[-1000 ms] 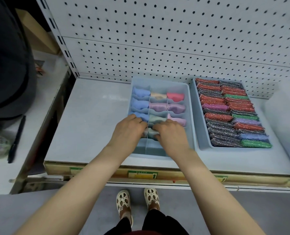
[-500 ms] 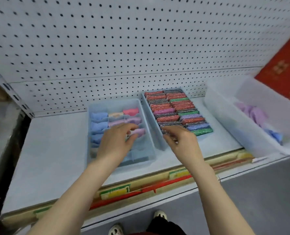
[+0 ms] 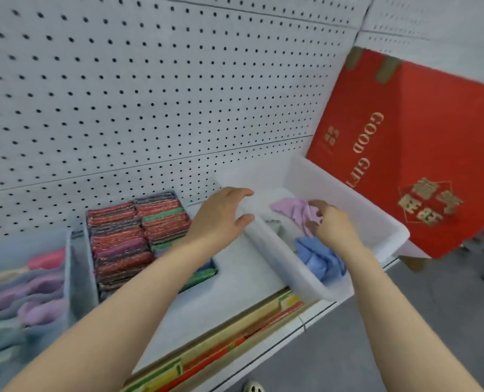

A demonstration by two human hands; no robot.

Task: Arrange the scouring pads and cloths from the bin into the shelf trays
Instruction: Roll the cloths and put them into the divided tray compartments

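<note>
Right hand: the right hand [image 3: 332, 224] is reaching inside the translucent white plastic bin [image 3: 345, 193], its curled fingers pinching the crumpled lilac cloth [image 3: 294, 209] lying there.
Left hand: the left hand [image 3: 221, 215] is resting spread against the bin's near long wall, fingers straight, thumb at the rim, holding nothing.
Bin: it is sitting at the right end of the white shelf [image 3: 235, 281], tilted across the shelf's front edge; a crumpled blue cloth [image 3: 318, 257] is lying in its near end, just beside the right forearm.
Pad tray: the grey-blue tray [image 3: 78, 267] of glittery red, green, purple and dark scouring pads [image 3: 127, 236] is standing left of the bin, packed in two rows.
Cloth tray: the divided blue tray [image 3: 23, 332] of rolled pastel cloths [image 3: 41, 309] is sitting at far left, blurred.
Behind: a red gift box with gold lettering [image 3: 404, 148] is leaning beside the white pegboard wall [image 3: 150, 94].
</note>
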